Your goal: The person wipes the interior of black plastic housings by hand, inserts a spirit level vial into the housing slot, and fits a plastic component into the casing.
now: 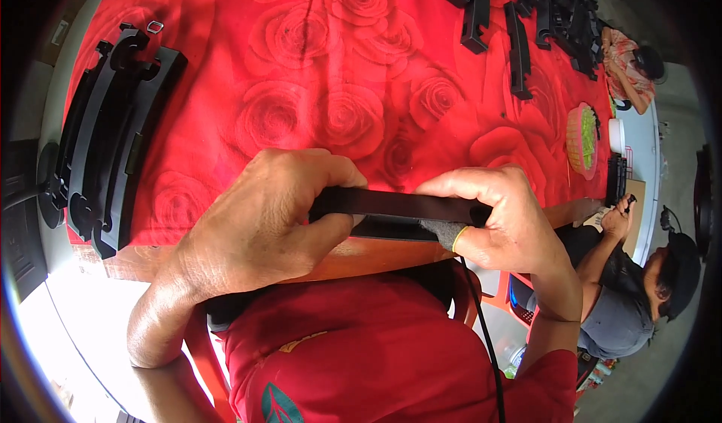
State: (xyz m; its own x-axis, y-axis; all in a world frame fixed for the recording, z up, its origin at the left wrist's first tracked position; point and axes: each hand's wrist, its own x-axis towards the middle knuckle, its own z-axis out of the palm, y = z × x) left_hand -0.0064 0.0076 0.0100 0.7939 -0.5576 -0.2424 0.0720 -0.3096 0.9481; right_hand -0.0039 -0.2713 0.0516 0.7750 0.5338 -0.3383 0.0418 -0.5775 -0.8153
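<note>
We've a blk strip (410, 203) pinched at both ends, L hand (274, 216) and R hand (500, 216) closed on it, over the table's (210, 115) near edge. Pink basket (576, 160), table's R side, has green stuff in it; can't ID it. More blk pcs (517, 54) lie far R, others (111, 145) far L.

Worktop (361, 260) under red rose-print cloth (293, 62)
Long black parts (101, 130) at left, black pieces (519, 51) heaped far right, pink basket (574, 145) nearer.
</note>
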